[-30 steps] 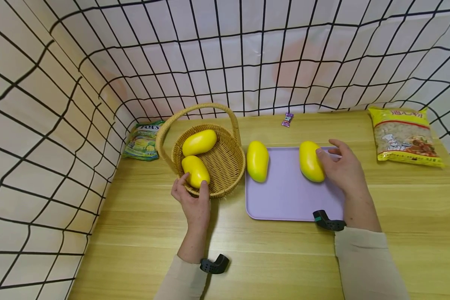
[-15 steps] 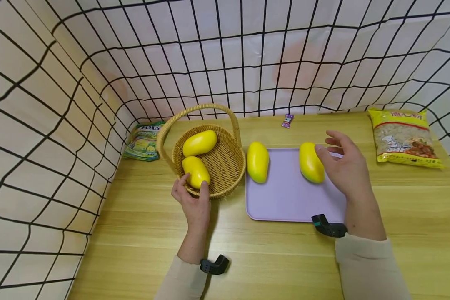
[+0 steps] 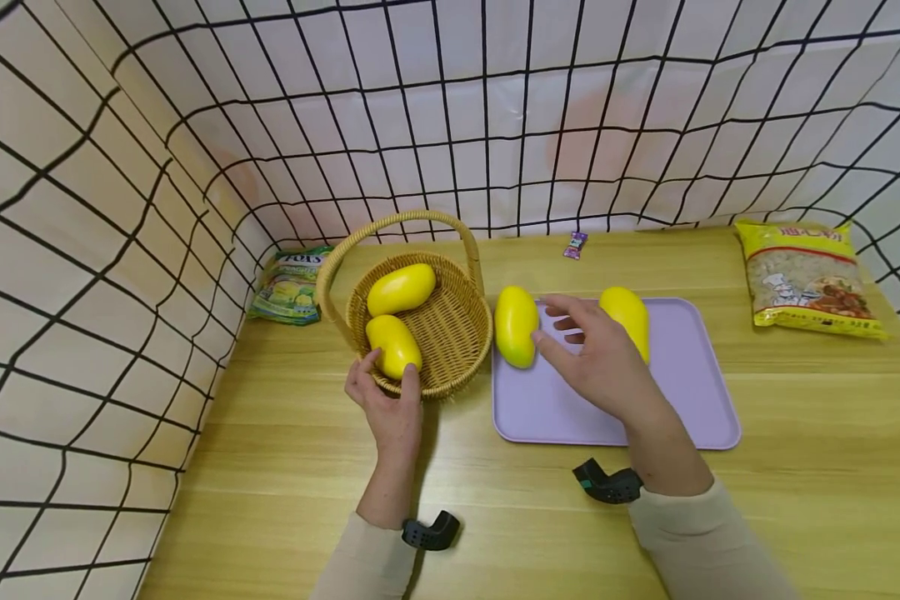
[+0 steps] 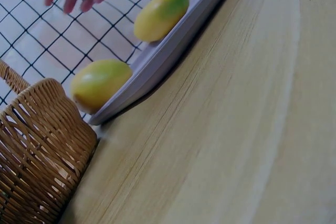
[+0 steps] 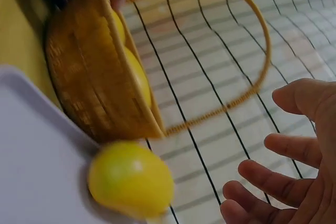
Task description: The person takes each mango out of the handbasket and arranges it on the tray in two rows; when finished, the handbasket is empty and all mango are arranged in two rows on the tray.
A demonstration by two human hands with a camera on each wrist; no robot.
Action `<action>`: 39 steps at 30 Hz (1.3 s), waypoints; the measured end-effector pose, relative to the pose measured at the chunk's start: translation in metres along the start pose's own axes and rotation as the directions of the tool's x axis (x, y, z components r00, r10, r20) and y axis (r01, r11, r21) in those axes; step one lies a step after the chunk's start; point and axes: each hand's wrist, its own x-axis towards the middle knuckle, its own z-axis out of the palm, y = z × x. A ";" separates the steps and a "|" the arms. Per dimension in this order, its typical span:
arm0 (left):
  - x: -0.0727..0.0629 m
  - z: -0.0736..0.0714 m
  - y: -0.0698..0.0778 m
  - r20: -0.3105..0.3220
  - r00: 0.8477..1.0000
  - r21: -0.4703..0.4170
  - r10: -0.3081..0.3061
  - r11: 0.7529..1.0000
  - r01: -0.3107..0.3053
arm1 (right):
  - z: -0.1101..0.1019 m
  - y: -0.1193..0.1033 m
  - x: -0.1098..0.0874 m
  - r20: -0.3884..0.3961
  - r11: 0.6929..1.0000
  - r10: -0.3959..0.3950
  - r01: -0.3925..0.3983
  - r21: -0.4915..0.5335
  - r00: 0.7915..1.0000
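A wicker basket point(image 3: 450, 342) holds two yellow mangoes. My left hand point(image 3: 384, 408) reaches over its near rim, fingers and thumb on either side of the nearer mango point(image 3: 392, 340). The other basket mango point(image 3: 401, 289) lies behind it. On a lilac tray point(image 3: 570, 417) are two more mangoes. My right hand point(image 3: 600, 354) is over the tray, fingers parted and holding nothing, its thumb tip close beside the left tray mango point(image 3: 516, 321). It partly covers the right tray mango point(image 3: 630, 312). In the right wrist view my right hand point(image 5: 294, 171) is spread, apart from the left tray mango point(image 5: 131, 179).
A green snack bag point(image 3: 288, 285) lies left of the basket, whose tall handle point(image 3: 397, 218) arches above it. A purple-wrapped candy point(image 3: 575, 245) lies at the back, a yellow food bag point(image 3: 810, 279) at the right. Black-gridded white sheeting surrounds the wooden table point(image 3: 285, 483).
My right hand has left the right tray mango and moved left across the tray to beside the left one. The left hand has stayed at the basket mango. The tray mangoes have not moved.
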 end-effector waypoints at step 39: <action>0.001 0.000 0.001 -0.015 0.999 0.067 0.052 0.996 -0.051 | 0.137 -0.049 0.106 0.356 0.988 -0.094 0.042 0.152 0.930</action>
